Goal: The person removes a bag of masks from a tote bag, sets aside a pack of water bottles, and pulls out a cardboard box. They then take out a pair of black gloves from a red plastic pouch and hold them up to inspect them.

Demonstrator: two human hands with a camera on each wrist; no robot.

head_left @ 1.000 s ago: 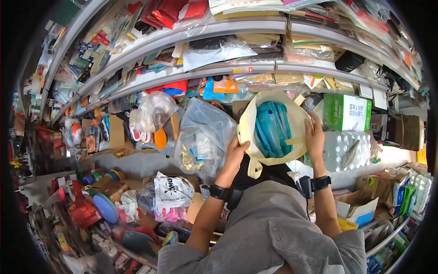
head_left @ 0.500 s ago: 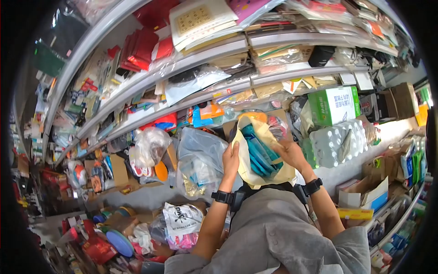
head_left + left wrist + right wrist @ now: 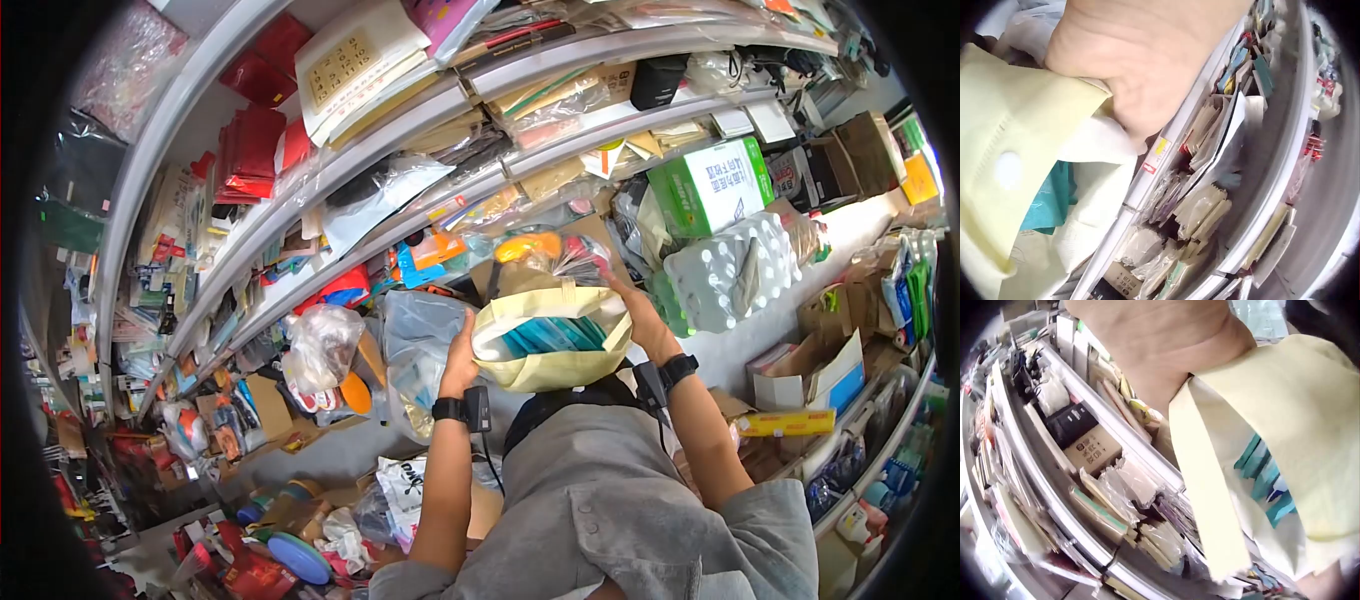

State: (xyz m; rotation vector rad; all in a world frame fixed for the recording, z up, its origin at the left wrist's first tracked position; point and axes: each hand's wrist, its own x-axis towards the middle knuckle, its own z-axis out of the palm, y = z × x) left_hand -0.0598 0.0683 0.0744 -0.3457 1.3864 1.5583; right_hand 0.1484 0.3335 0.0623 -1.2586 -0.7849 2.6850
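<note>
A pale yellow tote bag (image 3: 555,368) is held in front of the person's waist, its mouth facing up, with teal packets (image 3: 555,336) inside. The left hand (image 3: 461,358) grips the bag's left edge, and the right hand (image 3: 645,322) grips its right edge. In the left wrist view the left hand (image 3: 1141,56) pinches the rim beside a white snap, fingertips partly hidden. The right wrist view has the right hand (image 3: 1166,347) at the other side of the rim, where a strap hangs down; its fingers are mostly hidden by the fabric.
Curved shelves (image 3: 400,145) full of packets and papers rise in front. Below them stand a green and white box (image 3: 712,187), wrapped bottles (image 3: 735,272) and a grey plastic bag (image 3: 425,330). Behind the person, open cartons (image 3: 815,375) and a blue round lid (image 3: 298,558) lie low.
Both hands have brought the bag lower and tilted it, so its mouth looks narrower and its front panel shows. The right hand has returned to the bag's right edge. The head view has turned.
</note>
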